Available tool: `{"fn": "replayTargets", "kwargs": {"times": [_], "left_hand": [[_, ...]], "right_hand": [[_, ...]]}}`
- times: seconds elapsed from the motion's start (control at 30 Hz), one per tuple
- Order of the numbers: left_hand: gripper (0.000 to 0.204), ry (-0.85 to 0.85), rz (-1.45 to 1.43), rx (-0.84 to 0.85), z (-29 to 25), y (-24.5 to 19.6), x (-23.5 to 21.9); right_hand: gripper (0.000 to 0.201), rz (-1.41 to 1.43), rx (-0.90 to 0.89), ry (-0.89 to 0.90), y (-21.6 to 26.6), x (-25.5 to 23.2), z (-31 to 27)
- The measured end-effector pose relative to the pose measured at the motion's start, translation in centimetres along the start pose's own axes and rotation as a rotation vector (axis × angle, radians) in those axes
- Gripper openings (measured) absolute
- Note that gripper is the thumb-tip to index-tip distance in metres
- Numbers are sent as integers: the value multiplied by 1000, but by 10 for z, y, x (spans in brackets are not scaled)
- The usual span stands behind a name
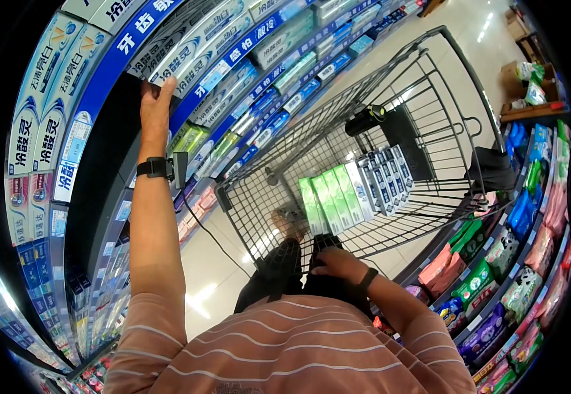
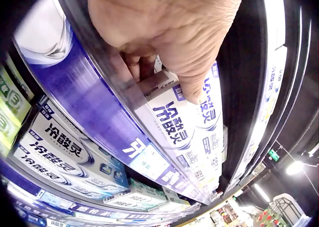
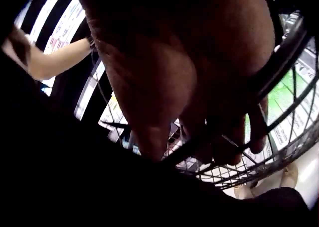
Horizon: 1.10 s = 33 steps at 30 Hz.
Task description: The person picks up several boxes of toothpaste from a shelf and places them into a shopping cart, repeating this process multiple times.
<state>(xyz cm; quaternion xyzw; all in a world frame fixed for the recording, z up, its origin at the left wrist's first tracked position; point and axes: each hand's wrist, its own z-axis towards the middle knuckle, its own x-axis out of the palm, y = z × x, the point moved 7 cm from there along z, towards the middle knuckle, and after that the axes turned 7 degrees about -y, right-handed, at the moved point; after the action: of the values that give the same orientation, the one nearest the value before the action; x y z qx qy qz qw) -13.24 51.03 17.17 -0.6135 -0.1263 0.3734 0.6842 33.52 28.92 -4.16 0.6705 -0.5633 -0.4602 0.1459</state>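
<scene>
My left hand [image 1: 156, 118] reaches into the shelf at the upper left and holds a toothpaste box [image 2: 169, 115] at the near end of a row. Its thumb lies on the box's printed face, with the curled fingers at the end, partly hidden by the palm. More boxes of the same white and blue kind stand behind it. Low in the head view, my right hand [image 1: 342, 264] is at the near edge of the shopping cart [image 1: 259, 230]. In the dark right wrist view, its fingers [image 3: 256, 132] pass over the cart's bar, the thumb on the near side.
Green boxes [image 1: 328, 197] and white-and-blue boxes [image 1: 385, 178] stand in rows inside the cart. Tiers of toothpaste shelving [image 1: 259, 98] run along the left. Racks of colourful soft packs [image 1: 495, 276] line the right, and a cardboard box [image 1: 528, 82] stands at the far right.
</scene>
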Motion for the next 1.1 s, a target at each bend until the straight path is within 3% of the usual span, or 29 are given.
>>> {"fn": "replayTargets", "kwargs": {"times": [0.07,0.37,0.73,0.83,0.93,1.1], "left_hand": [[66,1,-1,-2,-1,-2,0],[65,18,-16,20,2,6,-2],[65,-51,74,6,-5,-5,3],[66,-92,128,-89,-6,1,1],[53,-127,136,-55,-5,7,-1],[66,-120,120,-95,-5,13,-4]], "right_hand": [[40,-98,-42,-108,11,-8,-13],[32,-210,-103,-219,25,-29,-24],[30,-227,-132,-188,-32,-74,-41],[28,-251,-165,-146,-57,-90,-47],[26,-248,-228,-136,-72,-112,-48],[21,-301,-240,-188,-87,-154,-57]]}}
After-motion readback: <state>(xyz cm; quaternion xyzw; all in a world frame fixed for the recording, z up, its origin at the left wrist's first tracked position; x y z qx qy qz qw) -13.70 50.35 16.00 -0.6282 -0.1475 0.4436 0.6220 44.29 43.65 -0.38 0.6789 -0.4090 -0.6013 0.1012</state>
